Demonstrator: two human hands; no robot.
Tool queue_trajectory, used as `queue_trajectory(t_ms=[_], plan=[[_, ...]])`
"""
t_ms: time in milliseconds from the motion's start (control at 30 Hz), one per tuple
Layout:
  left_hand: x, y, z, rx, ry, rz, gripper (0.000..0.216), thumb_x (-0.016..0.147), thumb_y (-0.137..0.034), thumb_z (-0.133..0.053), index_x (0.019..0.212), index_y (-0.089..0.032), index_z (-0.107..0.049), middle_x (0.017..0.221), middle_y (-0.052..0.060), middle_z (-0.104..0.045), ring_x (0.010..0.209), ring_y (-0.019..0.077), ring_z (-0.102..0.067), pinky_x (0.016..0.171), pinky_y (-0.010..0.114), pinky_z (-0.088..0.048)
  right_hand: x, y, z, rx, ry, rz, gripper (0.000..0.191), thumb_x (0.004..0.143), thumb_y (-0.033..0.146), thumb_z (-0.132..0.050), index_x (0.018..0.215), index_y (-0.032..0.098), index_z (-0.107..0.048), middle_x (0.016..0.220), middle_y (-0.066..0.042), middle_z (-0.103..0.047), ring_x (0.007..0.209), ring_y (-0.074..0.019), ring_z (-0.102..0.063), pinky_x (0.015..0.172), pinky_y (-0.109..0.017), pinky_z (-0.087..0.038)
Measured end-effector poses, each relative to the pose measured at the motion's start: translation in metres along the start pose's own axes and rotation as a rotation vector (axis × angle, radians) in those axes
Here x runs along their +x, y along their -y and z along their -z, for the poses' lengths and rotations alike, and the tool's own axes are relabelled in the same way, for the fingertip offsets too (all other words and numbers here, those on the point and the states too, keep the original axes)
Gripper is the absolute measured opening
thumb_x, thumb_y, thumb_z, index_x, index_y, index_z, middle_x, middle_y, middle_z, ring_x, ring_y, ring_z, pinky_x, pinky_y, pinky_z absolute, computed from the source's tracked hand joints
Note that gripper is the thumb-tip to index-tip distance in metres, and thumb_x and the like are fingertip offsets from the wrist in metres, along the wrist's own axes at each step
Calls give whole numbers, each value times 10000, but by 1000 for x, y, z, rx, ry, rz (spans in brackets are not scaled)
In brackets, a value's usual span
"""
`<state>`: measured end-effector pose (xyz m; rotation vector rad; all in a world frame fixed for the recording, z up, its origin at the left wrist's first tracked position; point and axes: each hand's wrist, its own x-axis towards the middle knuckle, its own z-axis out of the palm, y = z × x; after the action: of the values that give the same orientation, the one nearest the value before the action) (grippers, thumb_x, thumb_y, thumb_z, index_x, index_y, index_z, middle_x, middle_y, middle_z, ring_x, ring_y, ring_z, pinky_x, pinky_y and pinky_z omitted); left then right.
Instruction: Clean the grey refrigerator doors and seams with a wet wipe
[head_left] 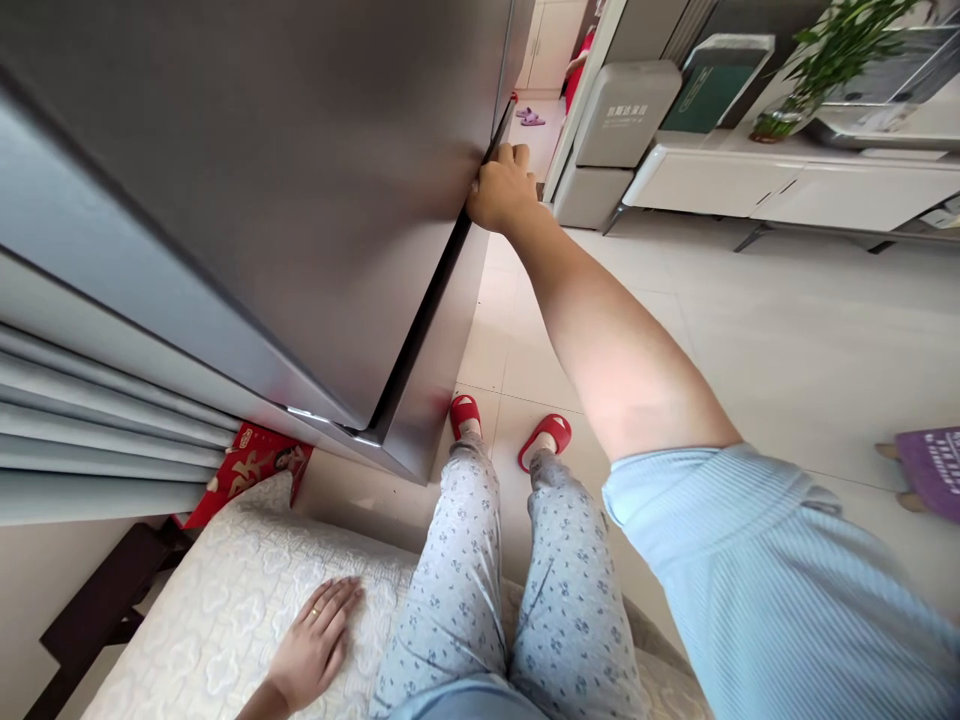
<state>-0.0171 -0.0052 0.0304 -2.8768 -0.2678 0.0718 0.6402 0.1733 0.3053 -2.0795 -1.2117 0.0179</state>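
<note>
My right hand (504, 188) reaches forward at the end of an outstretched arm. Its fingers curl at the dark gap along the edge of a grey metallic refrigerator door (322, 190); the fingertips are partly hidden. Below that gap sits the refrigerator's lower front panel (442, 360). My left hand (319, 635), a ring on one finger, lies flat on the patterned cream sofa cover (217, 610) beside my legs and holds nothing.
Grey curtains (97, 420) and a red box (255, 470) are at the left. A grey bin (622, 115), a white cabinet (750, 185) and a potted plant (840, 60) stand at the back right. A purple stool (930, 470) is at the right edge. Red slippers (551, 435) are on my feet.
</note>
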Motion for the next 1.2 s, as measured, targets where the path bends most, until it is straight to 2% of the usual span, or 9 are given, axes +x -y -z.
queue_trajectory(t_ms=[233, 367, 467, 533, 633, 733, 900, 1000, 1200], plan=[[3, -1, 1, -3, -6, 11, 555, 931, -247, -516, 1478, -173, -574, 1617, 15, -448, 1504, 204, -400, 1331, 367, -182, 9, -3, -1, 26, 59, 10, 335, 1032, 164, -454, 1238, -55, -600, 1478, -265, -432, 1424, -362, -281, 1196, -587, -264], [3, -1, 1, -34, -7, 20, 551, 933, -236, -512, 1477, -170, -570, 1608, 27, -460, 1509, 211, -392, 1304, 361, -251, 9, -2, -3, 11, 64, 22, 307, 1018, 145, -470, 1208, -62, -593, 1470, -272, -427, 1402, -342, -279, 1187, -548, -259], [2, -1, 0, -46, -8, 24, 557, 936, -235, -510, 1487, -170, -559, 1602, 31, -467, 1510, 213, -389, 1285, 359, -287, 8, -3, -5, 17, 67, 27, 300, 1026, 162, -417, 1145, -47, -597, 1429, -244, -445, 1405, -326, -281, 1181, -538, -268], [1, -1, 0, -37, -12, 24, 565, 935, -236, -511, 1494, -166, -553, 1603, 31, -466, 1504, 215, -397, 1291, 364, -275, 8, -6, -10, 47, 56, 24, 276, 1025, 188, -414, 1057, 1, -614, 1382, -211, -471, 1391, -322, -304, 1177, -549, -283], [1, -1, -1, -25, -15, 20, 579, 932, -237, -515, 1506, -165, -541, 1605, 29, -464, 1495, 216, -410, 1300, 370, -258, 15, -15, -22, 144, -14, 51, 171, 968, 221, -542, 857, 106, -603, 1243, -159, -534, 1310, -323, -379, 1152, -586, -326], [1, 0, -2, -29, -12, 17, 590, 935, -245, -518, 1521, -174, -527, 1599, 29, -473, 1489, 216, -419, 1277, 365, -308, 24, -25, -38, 232, -102, 110, 215, 909, 235, -606, 721, 159, -534, 1099, -134, -551, 1234, -325, -420, 1122, -622, -358], [3, 1, -4, -13, -17, 15, 593, 931, -244, -515, 1520, -170, -527, 1608, 21, -460, 1479, 216, -426, 1251, 366, -338, 30, -33, -57, 204, -144, 160, 233, 923, 307, -573, 746, 162, -530, 1066, -129, -534, 1256, -343, -409, 1119, -662, -363], [3, 0, -6, -14, -14, 23, 595, 930, -243, -511, 1522, -180, -525, 1614, 13, -451, 1476, 217, -427, 1237, 370, -354, 25, -34, -61, 192, -162, 214, 342, 985, 416, -494, 787, 142, -548, 1050, -134, -514, 1284, -358, -397, 1098, -675, -379], [2, 0, -11, -44, -23, 42, 586, 942, -242, -505, 1526, -196, -520, 1608, 13, -459, 1475, 216, -427, 1233, 372, -365, -7, -19, -57, 158, -183, 226, 483, 1037, 466, -386, 746, 118, -552, 1028, -142, -496, 1266, -360, -397, 1074, -666, -401]])
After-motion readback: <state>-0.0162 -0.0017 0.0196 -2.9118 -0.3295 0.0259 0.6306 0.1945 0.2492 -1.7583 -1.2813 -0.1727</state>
